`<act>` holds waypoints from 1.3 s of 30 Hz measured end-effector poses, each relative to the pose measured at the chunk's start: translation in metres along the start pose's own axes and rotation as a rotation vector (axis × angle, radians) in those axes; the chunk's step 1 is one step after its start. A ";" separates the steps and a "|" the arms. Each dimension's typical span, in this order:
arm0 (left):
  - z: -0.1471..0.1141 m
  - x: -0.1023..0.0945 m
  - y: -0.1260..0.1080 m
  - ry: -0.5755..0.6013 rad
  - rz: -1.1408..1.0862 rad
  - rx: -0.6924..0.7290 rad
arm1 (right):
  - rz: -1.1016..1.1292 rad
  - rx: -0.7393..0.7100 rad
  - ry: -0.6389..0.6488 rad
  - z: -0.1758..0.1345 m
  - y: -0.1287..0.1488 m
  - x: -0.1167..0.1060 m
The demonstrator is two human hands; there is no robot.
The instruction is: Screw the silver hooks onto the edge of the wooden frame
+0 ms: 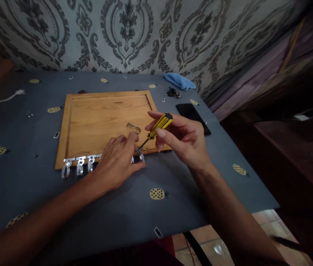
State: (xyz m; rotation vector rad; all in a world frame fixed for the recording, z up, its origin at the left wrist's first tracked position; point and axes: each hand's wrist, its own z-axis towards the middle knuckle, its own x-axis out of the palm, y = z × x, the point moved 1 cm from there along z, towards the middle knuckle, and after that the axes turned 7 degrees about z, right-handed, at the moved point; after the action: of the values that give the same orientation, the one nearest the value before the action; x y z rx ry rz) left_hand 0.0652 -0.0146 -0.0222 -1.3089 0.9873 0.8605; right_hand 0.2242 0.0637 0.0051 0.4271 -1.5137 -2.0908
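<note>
A yellow and black screwdriver (160, 126) is pinched between the thumb and fingers of my right hand (188, 142). It slants down to the left, and its tip meets the metal hook rail (81, 159) near the right end. That rail of silvery hooks runs along the near edge of a framed wooden board (101, 114). My left hand (119, 157) covers the middle of the rail and grips it against the board's edge, thumb below and fingers on top. One loose curved metal hook (134, 128) lies on the board just beyond my left fingers.
The table has a blue-grey pineapple-print cover (189, 210). A black phone (192, 114), keys (174, 92) and a blue cloth (180, 80) lie to the right. Small screws (29, 114) and a white cable (7, 96) are at left. A patterned curtain (129, 33) hangs behind.
</note>
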 end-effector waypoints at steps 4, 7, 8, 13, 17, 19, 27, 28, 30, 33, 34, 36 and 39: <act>0.000 0.002 0.002 -0.039 -0.006 0.018 | -0.027 -0.075 -0.075 0.000 -0.002 0.004; -0.001 0.003 0.002 -0.064 -0.012 0.028 | -0.046 -0.161 -0.152 -0.001 -0.001 0.007; -0.001 0.003 0.002 -0.061 -0.012 0.026 | -0.061 -0.173 -0.177 -0.001 0.000 0.008; 0.000 0.000 0.000 0.000 -0.009 -0.005 | -0.116 -0.159 -0.206 -0.001 -0.001 0.007; 0.000 0.000 -0.001 -0.013 -0.024 -0.002 | -0.114 -0.153 -0.174 0.000 -0.004 0.006; 0.000 0.001 0.000 -0.025 -0.024 0.001 | -0.109 -0.159 -0.171 0.000 -0.005 0.006; 0.000 0.002 0.001 -0.036 -0.029 0.009 | -0.059 -0.132 -0.149 0.001 -0.007 0.008; 0.001 0.002 0.001 -0.034 -0.029 0.004 | -0.054 -0.126 -0.147 0.001 -0.008 0.007; 0.001 0.001 0.000 -0.021 -0.027 -0.003 | -0.050 -0.114 -0.145 0.001 -0.009 0.007; 0.001 0.000 -0.001 -0.006 -0.018 -0.011 | -0.053 -0.109 -0.128 0.001 -0.011 0.006; 0.001 0.001 -0.001 -0.009 -0.017 -0.012 | -0.057 -0.108 -0.123 0.001 -0.010 0.006; 0.001 0.001 0.000 -0.022 -0.018 -0.008 | -0.064 -0.098 -0.114 0.001 -0.010 0.005; 0.001 0.002 0.001 -0.035 -0.018 0.001 | -0.073 -0.076 -0.059 0.001 -0.006 0.003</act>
State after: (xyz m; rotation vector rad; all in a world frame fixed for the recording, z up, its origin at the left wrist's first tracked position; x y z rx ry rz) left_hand 0.0654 -0.0140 -0.0244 -1.2959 0.9467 0.8661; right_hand 0.2195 0.0646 -0.0003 0.4006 -1.4668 -2.2272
